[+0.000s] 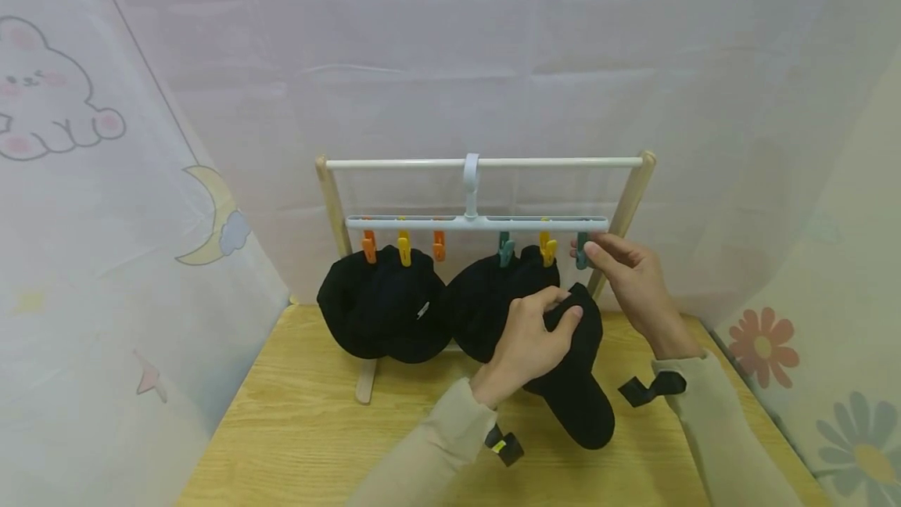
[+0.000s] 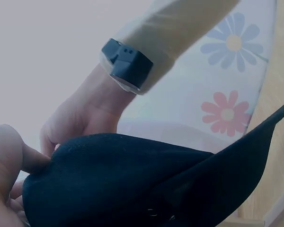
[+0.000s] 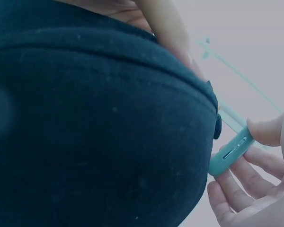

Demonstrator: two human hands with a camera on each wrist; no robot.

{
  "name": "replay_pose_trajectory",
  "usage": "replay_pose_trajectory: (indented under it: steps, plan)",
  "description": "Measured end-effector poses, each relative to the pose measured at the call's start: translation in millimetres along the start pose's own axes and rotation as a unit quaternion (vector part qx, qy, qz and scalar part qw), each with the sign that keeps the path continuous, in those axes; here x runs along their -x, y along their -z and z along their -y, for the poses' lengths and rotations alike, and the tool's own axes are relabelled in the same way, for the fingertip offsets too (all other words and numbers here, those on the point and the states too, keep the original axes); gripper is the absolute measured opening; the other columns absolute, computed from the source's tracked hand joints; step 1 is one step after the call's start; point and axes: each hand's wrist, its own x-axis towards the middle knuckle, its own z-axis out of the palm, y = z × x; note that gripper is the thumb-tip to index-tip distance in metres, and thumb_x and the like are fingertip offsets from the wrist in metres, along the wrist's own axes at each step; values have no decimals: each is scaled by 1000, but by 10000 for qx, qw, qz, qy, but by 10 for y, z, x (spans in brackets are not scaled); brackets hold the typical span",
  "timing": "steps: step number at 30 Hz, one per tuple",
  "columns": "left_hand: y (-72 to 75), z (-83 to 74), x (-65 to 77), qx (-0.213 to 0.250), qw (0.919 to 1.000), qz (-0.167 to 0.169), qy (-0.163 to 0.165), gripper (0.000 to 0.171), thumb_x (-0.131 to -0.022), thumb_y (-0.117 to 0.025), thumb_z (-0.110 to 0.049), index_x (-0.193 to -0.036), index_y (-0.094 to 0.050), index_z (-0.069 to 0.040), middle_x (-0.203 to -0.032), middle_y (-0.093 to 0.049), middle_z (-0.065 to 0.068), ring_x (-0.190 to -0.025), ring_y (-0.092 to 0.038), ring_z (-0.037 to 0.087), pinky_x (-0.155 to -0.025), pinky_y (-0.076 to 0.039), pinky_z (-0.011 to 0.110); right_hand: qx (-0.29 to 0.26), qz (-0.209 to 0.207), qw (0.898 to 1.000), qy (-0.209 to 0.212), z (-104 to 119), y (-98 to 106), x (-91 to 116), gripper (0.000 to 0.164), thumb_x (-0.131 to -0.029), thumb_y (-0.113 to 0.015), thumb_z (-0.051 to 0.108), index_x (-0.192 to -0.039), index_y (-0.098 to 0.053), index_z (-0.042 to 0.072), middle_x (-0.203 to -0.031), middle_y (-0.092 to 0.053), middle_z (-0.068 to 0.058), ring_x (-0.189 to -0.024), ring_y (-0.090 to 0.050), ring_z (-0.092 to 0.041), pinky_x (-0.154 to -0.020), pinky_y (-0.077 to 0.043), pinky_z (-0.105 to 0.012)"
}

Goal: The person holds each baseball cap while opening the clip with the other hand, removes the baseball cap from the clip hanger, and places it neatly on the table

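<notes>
My left hand point(image 1: 529, 339) pinches the upper edge of a black baseball cap point(image 1: 580, 366), whose brim points down toward the table. Thumb and fingers of my right hand point(image 1: 637, 284) grip a dark green clothespin point(image 1: 581, 250) at the right end of a pale clip hanger point(image 1: 477, 223). In the right wrist view that clothespin point(image 3: 232, 151) lies between thumb and fingers, close beside the cap point(image 3: 99, 127). Two more black caps hang from the hanger: the left one point(image 1: 373, 303) under orange and yellow clothespins, the middle one point(image 1: 486, 303) under green and yellow ones.
The hanger hooks over the white rod point(image 1: 394, 164) of a wooden-legged rack point(image 1: 333, 206) on a wood-grain table point(image 1: 303, 413). An orange clothespin point(image 1: 439, 246) hangs between the two hung caps. Printed fabric sheets point(image 1: 232, 61) stand behind and at both sides.
</notes>
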Motion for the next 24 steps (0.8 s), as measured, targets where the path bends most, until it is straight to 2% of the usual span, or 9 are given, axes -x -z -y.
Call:
replay_pose_trajectory:
  steps: [2,3,4,11,16,18,24]
  plan:
    - [20,-12,21,38,10000,-28,23,21,-108,-64,-22,-120,-74,-7,-124,-78,7,-116,-73,14,-106,-55,32,-107,28,9999,18,-5,-12,8,37,-110,-62,16,-141,-64,-4,-122,-79,3,-116,-73,-11,-104,-52,-19]
    - [29,-15,31,67,10000,-37,41,21,-108,-64,-22,-119,-75,-8,-130,-76,6,-124,-70,16,-109,-54,35,-167,49,9998,16,-6,-18,12,36,-110,-61,16,-140,-65,-2,-122,-78,4,-116,-73,-12,-104,-53,-19]
    - [39,-18,40,106,9999,-30,63,21,-108,-64,-23,-119,-75,-8,-132,-75,6,-125,-70,17,-110,-54,36,-217,62,9997,11,-7,-24,17,35,-110,-61,16,-140,-66,0,-124,-78,3,-117,-73,-12,-103,-53,-20]
    - [104,-44,91,318,9991,23,284,19,-108,-64,-26,-117,-74,-13,-133,-74,2,-128,-67,14,-112,-52,37,-305,70,9995,21,-1,-57,43,37,-111,-59,18,-145,-62,2,-132,-73,0,-121,-71,-12,-103,-55,-20]
    - [128,-67,127,424,9983,110,385,22,-109,-62,-28,-120,-72,-13,-130,-73,2,-128,-64,11,-112,-50,36,-160,31,9999,36,7,-63,44,40,-112,-57,19,-148,-58,2,-133,-72,3,-122,-70,-12,-103,-54,-20]
    - [134,-72,138,450,9983,114,356,22,-109,-61,-29,-119,-72,-13,-126,-74,2,-124,-65,10,-109,-51,33,-118,12,9999,39,7,-62,44,40,-112,-57,20,-148,-57,3,-133,-72,5,-122,-69,-12,-102,-54,-19]
    - [154,-70,169,469,9987,22,171,23,-110,-62,-31,-111,-74,-11,-113,-77,2,-106,-67,4,-95,-54,24,-108,21,9999,94,-9,-58,41,38,-112,-58,18,-146,-58,2,-134,-71,-1,-121,-69,-14,-102,-56,-21]
